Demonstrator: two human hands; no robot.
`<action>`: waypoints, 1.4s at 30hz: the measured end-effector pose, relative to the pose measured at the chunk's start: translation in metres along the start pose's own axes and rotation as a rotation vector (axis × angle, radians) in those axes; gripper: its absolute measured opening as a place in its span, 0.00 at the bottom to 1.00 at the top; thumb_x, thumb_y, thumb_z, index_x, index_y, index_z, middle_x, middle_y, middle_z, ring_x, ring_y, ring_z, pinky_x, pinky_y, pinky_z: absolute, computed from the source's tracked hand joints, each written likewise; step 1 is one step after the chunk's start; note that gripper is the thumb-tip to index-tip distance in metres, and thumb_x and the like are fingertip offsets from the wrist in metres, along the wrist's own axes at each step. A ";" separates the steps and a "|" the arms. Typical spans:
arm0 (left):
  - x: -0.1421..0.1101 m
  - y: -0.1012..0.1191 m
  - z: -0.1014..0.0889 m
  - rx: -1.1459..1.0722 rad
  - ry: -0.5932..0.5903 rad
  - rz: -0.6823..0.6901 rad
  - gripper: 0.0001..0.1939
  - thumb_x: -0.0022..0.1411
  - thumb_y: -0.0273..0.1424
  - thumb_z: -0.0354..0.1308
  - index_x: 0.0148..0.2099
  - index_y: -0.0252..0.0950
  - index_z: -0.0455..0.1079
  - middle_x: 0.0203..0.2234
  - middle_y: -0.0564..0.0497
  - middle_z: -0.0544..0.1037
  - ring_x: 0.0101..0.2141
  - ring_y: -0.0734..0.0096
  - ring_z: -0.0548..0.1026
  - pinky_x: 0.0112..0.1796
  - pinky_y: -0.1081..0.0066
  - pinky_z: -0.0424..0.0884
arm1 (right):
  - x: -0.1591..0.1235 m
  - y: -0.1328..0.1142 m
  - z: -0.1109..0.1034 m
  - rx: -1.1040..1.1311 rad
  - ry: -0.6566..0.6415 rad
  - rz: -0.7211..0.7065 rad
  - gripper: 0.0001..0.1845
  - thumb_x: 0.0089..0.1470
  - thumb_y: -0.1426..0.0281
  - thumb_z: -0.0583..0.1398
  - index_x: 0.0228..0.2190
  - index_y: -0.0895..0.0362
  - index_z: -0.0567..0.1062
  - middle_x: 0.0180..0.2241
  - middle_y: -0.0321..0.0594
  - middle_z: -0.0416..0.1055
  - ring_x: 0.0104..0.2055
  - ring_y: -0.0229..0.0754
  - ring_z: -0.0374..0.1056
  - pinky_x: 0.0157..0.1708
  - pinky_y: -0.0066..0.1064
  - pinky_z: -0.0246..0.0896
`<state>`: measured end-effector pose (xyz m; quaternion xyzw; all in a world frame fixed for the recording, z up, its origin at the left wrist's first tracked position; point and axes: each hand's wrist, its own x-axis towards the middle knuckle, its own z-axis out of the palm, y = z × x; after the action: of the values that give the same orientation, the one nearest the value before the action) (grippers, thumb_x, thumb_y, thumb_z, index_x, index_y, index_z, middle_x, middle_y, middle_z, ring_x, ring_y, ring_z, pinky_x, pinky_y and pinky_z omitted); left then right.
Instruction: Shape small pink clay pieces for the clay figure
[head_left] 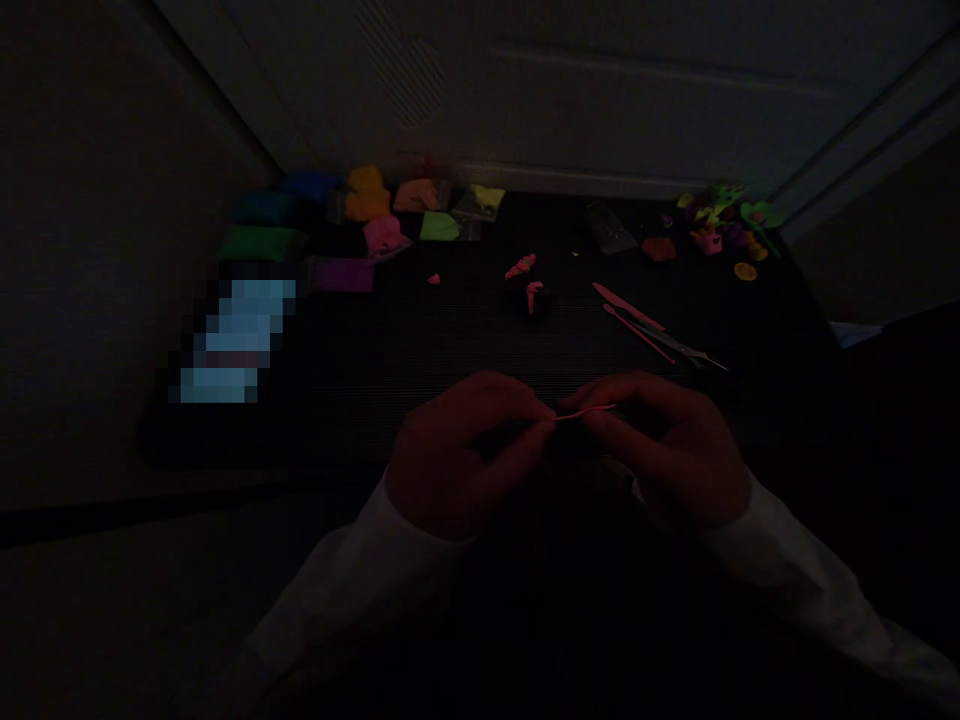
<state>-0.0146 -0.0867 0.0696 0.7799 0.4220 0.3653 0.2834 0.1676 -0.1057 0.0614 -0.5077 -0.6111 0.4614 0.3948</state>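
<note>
In dim light, a thin pink strand (576,413), which looks like modelling clay, stretches between my hands over the table's near edge. My left hand (465,455) pinches its left end between thumb and fingertips. Thumb and forefinger of my right hand (675,450) grip it farther along, with a short tip sticking out past them. Beyond the hands lie a twisted pink piece (521,266), a smaller pink piece (533,297) on something dark, and a pink crumb (434,279). A pink plastic knife (626,305), a slim pink stick tool (637,334) and scissors (679,347) rest to the right.
Several coloured clay packets, among them a purple one (345,275) and a green one (259,243), line the back left. A bright pixelated rectangle (240,340) lies at the left. Colourful clay shapes (724,220) cluster at the back right, near a reddish lump (658,249).
</note>
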 end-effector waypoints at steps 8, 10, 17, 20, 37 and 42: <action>-0.002 0.000 0.002 -0.002 0.002 -0.003 0.09 0.47 0.28 0.61 0.35 0.36 0.71 0.31 0.51 0.77 0.34 0.72 0.74 0.36 0.73 0.71 | 0.000 0.001 0.000 0.016 -0.004 -0.014 0.04 0.49 0.69 0.59 0.31 0.54 0.72 0.35 0.36 0.72 0.38 0.38 0.68 0.40 0.31 0.62; -0.001 0.001 0.004 0.009 0.013 0.001 0.06 0.48 0.28 0.60 0.33 0.36 0.71 0.30 0.51 0.77 0.34 0.73 0.74 0.36 0.74 0.71 | -0.001 0.001 0.001 0.015 -0.008 -0.012 0.05 0.49 0.69 0.59 0.31 0.54 0.72 0.34 0.36 0.72 0.38 0.38 0.68 0.40 0.31 0.62; 0.001 0.000 0.005 0.054 0.002 -0.006 0.03 0.50 0.28 0.57 0.30 0.37 0.71 0.29 0.51 0.77 0.34 0.72 0.74 0.38 0.72 0.70 | -0.001 -0.001 0.002 -0.033 -0.015 -0.016 0.05 0.49 0.68 0.59 0.31 0.55 0.72 0.35 0.37 0.72 0.39 0.39 0.68 0.40 0.33 0.62; 0.000 0.000 0.004 0.066 -0.005 0.001 0.03 0.50 0.28 0.57 0.30 0.37 0.71 0.29 0.52 0.77 0.34 0.72 0.74 0.38 0.72 0.70 | -0.001 0.000 0.002 -0.028 -0.017 -0.025 0.05 0.49 0.69 0.58 0.31 0.54 0.72 0.35 0.37 0.72 0.39 0.39 0.68 0.40 0.32 0.62; 0.002 0.001 0.007 0.057 -0.020 0.024 0.02 0.50 0.28 0.57 0.29 0.38 0.71 0.28 0.51 0.77 0.35 0.70 0.74 0.38 0.68 0.70 | -0.002 0.000 0.003 -0.052 -0.032 -0.039 0.06 0.49 0.69 0.58 0.32 0.55 0.72 0.33 0.37 0.72 0.38 0.39 0.68 0.40 0.32 0.62; 0.001 0.002 0.009 0.049 0.002 -0.003 0.04 0.49 0.29 0.58 0.32 0.38 0.71 0.30 0.51 0.77 0.36 0.70 0.74 0.39 0.68 0.70 | -0.001 0.000 0.002 -0.074 -0.018 -0.042 0.06 0.48 0.68 0.58 0.31 0.55 0.72 0.33 0.37 0.73 0.38 0.39 0.68 0.40 0.33 0.62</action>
<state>-0.0063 -0.0875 0.0664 0.7857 0.4321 0.3553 0.2642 0.1654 -0.1075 0.0610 -0.5048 -0.6417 0.4348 0.3800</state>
